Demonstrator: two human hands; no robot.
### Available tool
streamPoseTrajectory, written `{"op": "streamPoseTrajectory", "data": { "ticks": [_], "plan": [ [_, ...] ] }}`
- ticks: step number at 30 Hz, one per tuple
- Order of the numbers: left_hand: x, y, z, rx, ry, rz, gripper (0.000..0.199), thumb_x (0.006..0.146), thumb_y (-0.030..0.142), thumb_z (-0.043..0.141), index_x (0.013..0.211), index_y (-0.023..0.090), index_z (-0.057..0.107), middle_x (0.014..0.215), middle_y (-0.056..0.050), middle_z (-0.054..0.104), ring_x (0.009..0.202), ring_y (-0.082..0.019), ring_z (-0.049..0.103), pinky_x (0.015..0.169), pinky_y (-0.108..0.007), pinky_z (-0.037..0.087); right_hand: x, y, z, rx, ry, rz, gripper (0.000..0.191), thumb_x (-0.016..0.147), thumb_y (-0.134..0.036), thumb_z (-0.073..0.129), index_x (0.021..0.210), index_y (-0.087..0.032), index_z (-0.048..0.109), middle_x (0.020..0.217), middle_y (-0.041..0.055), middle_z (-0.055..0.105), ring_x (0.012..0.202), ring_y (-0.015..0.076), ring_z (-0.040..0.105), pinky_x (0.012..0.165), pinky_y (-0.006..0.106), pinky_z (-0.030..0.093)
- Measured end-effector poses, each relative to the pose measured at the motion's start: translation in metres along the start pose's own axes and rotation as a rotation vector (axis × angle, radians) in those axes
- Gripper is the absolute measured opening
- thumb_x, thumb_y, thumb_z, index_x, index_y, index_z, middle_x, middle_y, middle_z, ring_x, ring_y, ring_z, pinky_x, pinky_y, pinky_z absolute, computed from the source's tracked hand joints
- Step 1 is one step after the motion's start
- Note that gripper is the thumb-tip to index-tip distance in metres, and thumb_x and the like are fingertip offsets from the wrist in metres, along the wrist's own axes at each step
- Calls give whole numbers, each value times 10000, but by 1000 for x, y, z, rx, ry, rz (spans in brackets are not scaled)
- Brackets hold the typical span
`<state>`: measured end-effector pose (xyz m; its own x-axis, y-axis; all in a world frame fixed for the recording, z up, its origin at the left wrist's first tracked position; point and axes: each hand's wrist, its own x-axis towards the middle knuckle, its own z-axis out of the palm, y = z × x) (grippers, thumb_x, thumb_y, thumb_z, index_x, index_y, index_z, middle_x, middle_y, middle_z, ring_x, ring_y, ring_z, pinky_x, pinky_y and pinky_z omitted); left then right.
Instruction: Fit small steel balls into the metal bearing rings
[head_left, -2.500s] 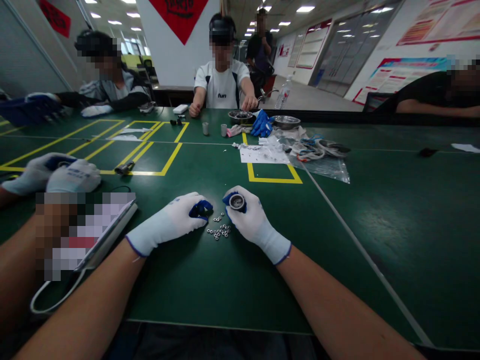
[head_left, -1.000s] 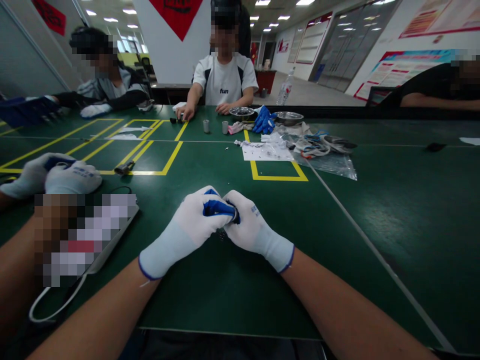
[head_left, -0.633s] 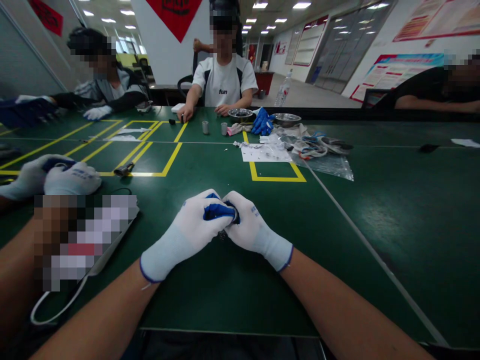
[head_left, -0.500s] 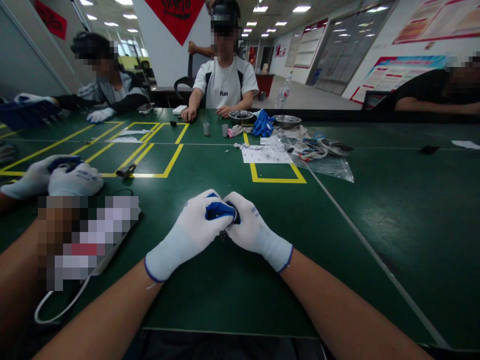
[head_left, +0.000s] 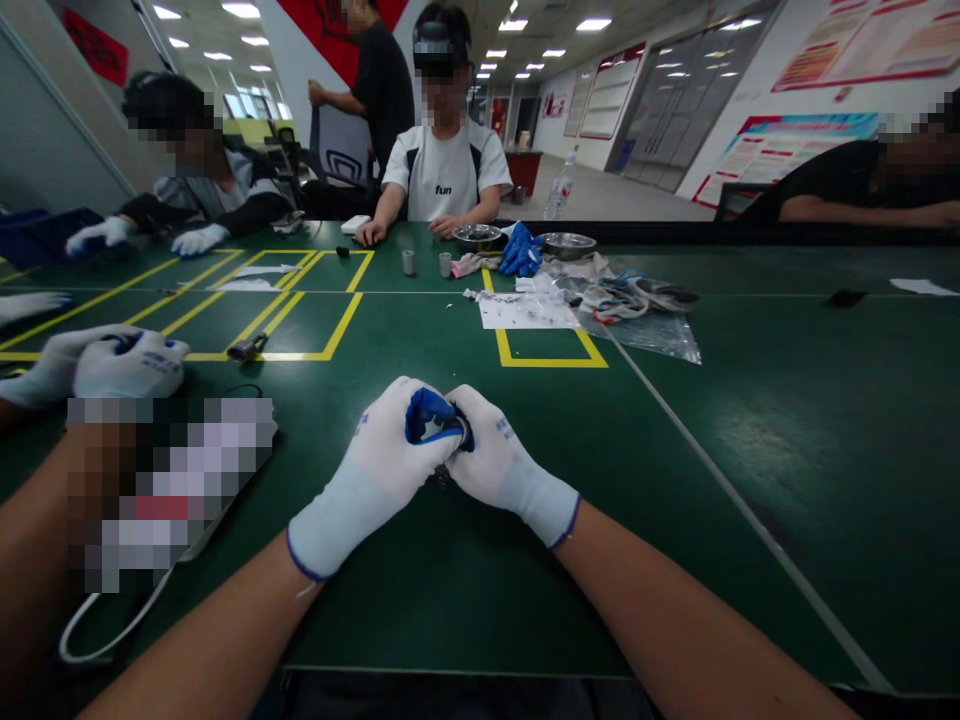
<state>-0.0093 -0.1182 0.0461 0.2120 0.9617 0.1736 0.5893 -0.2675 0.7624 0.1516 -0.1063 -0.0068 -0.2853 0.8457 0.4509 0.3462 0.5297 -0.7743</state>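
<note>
My left hand (head_left: 394, 440) and my right hand (head_left: 499, 450), in white gloves with blue palms, meet above the green table. Both are closed around a small dark metallic part (head_left: 466, 432), and their fingers hide most of it. A round edge of it shows between the gloves. Below the fingertips a dark, rough-looking bit (head_left: 442, 479) peeks out; whether it belongs to the same part I cannot tell. The curled thumb and forefinger of my left hand leave a gap showing the blue palm.
A co-worker's gloved hands (head_left: 131, 362) work at the left, beside a pixelated pouch-like object (head_left: 176, 490). A dark metal fitting (head_left: 247, 346) lies on the yellow-taped lines. Two grey cylinders (head_left: 408, 262), metal bowls (head_left: 568, 244), blue gloves (head_left: 522, 250) and paper with small bits (head_left: 529, 312) lie farther back.
My left thumb and forefinger have parted a little, showing more blue palm. The view has shifted slightly. Behind the person opposite, another person in black has come into fuller view.
</note>
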Motion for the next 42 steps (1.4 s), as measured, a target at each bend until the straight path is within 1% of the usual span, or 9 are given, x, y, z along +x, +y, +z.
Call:
{"op": "streamPoseTrajectory", "data": {
  "ticks": [4, 8, 13, 19, 27, 30, 33, 36, 42],
  "plan": [
    [-2, -4, 3, -58, 24, 18, 255, 843, 341, 741, 1055, 216, 672, 1050, -39, 728, 1011, -264, 706, 931, -466, 593, 1, 0, 0, -7, 53, 3, 163, 799, -147, 602, 905, -231, 510, 893, 27, 588, 805, 204, 596, 692, 330, 474],
    [3, -12, 3, 0, 53, 84, 284, 916, 271, 595, 1177, 216, 691, 1158, -68, 724, 1118, -270, 695, 1024, -478, 566, 3, 5, -7, -26, 220, 2, 129, 793, -165, 574, 865, -239, 496, 839, 16, 573, 765, 202, 589, 685, 333, 470],
    [12, -25, -1, 295, -213, 39, 200, 889, 289, 636, 998, 227, 793, 1098, -83, 713, 1046, -295, 700, 965, -470, 570, 6, 12, -16, -1, 335, 46, 114, 752, -190, 570, 816, -247, 495, 760, -3, 568, 708, 194, 557, 684, 336, 466],
    [11, -26, -2, 317, -246, 27, 207, 860, 349, 697, 994, 225, 793, 1085, -80, 706, 1015, -295, 700, 939, -475, 573, 6, 11, -15, 21, 290, 30, 99, 763, -212, 570, 792, -249, 484, 739, -9, 568, 701, 193, 564, 665, 327, 457],
    [0, -11, -2, -2, -69, 266, 345, 906, 392, 700, 1205, 222, 723, 1103, -75, 721, 1015, -261, 706, 903, -430, 604, 0, 0, -12, 1, 250, -102, 148, 844, -209, 572, 970, -232, 500, 893, 33, 581, 796, 208, 600, 725, 351, 508],
    [1, -10, -5, -20, -66, 259, 311, 921, 344, 664, 1197, 214, 723, 1109, -77, 727, 1041, -255, 704, 949, -429, 594, -1, -3, -12, -39, 277, -146, 198, 844, -186, 576, 1014, -235, 488, 921, 44, 575, 810, 215, 592, 725, 359, 498],
    [7, -14, -10, 79, -94, 192, 249, 900, 309, 632, 1086, 212, 766, 1085, -72, 728, 1014, -255, 706, 945, -429, 592, -1, -2, -12, -82, 308, -154, 217, 821, -150, 583, 989, -240, 479, 910, 42, 568, 804, 217, 584, 716, 358, 485],
    [12, -21, -16, 211, -186, 178, 209, 877, 319, 653, 988, 223, 801, 1047, -69, 723, 959, -257, 710, 898, -417, 591, 1, 3, -12, -92, 324, -140, 208, 810, -138, 578, 963, -240, 481, 901, 40, 563, 817, 219, 583, 728, 359, 486],
    [15, -33, -13, 381, -307, 179, 172, 857, 332, 699, 960, 239, 802, 1035, -70, 697, 965, -279, 687, 886, -422, 558, 4, 11, -11, -55, 309, -107, 120, 883, -187, 577, 964, -228, 498, 917, 48, 579, 849, 221, 606, 779, 374, 514]
  ]
}}
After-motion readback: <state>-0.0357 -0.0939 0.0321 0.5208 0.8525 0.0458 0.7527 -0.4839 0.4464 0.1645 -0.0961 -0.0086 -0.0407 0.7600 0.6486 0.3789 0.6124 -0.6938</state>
